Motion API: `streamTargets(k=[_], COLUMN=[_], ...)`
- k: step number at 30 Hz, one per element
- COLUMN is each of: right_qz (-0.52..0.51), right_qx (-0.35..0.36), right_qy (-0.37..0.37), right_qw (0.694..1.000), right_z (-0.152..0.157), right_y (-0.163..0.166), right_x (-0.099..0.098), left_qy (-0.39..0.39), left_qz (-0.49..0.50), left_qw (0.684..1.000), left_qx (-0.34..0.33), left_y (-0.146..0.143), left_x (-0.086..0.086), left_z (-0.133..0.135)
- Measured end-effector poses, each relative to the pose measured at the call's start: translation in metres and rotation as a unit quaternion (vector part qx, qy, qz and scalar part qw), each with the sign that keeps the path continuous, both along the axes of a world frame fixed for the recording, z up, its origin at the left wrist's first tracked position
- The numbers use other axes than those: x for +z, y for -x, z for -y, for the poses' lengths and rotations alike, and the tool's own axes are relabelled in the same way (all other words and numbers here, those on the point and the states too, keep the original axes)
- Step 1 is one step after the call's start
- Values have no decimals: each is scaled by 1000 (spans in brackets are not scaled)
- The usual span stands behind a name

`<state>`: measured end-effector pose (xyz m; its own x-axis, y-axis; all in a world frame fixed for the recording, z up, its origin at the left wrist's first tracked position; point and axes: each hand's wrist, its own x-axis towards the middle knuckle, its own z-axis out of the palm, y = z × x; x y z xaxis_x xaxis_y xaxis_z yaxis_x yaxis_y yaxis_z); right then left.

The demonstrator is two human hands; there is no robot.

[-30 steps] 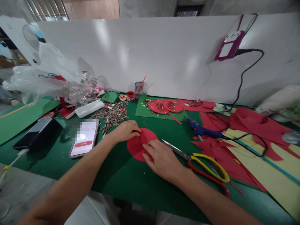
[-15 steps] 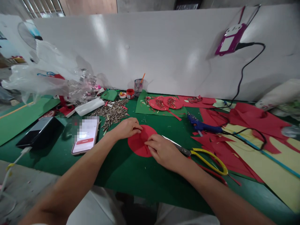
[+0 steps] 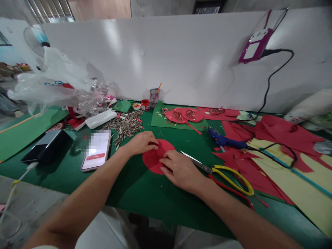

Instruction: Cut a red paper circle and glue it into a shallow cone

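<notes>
A flat red paper circle (image 3: 153,162) lies on the green tabletop in front of me. My left hand (image 3: 142,142) is closed, its fingertips pinched at the circle's upper left part. On the right side of the circle, my right hand (image 3: 178,170) has its fingers bent and pressed to the paper; whatever is under the fingertips is hidden. Just right of that hand lies a pair of scissors (image 3: 212,169) with yellow and red handles, blades pointing to the circle. Beyond the hands, decorated red circles (image 3: 191,114) with seed shapes rest on a green sheet (image 3: 158,119).
A blue glue gun (image 3: 223,138) with a black cord lies at the right, near red paper scraps (image 3: 241,162) and a yellow sheet (image 3: 293,186). At the left are a pile of sunflower seeds (image 3: 127,125), a phone (image 3: 97,150), a black device (image 3: 48,145) and plastic bags (image 3: 49,90).
The whole view has shifted slightly. My right hand's fingers have bent and moved a little on the red circle; my left hand stays nearly in place.
</notes>
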<state>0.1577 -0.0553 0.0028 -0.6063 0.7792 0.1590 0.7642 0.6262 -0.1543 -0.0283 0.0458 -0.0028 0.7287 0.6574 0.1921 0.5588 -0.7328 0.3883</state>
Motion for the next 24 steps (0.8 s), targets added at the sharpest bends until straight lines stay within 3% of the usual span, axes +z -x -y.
streamTargets(k=[17,24], right_qz=[-3,14], right_qx=[2,7], right_qy=[-9,-2], right_qw=[1000,1000], right_z=[0,0], right_y=[-2,-2], right_x=[1,4], left_qy=[-7,-2], left_qz=[23,24], left_qw=[999,1000], left_qx=[48,14], left_y=[-4,-2], left_x=[-7,-7], left_z=[0,-1])
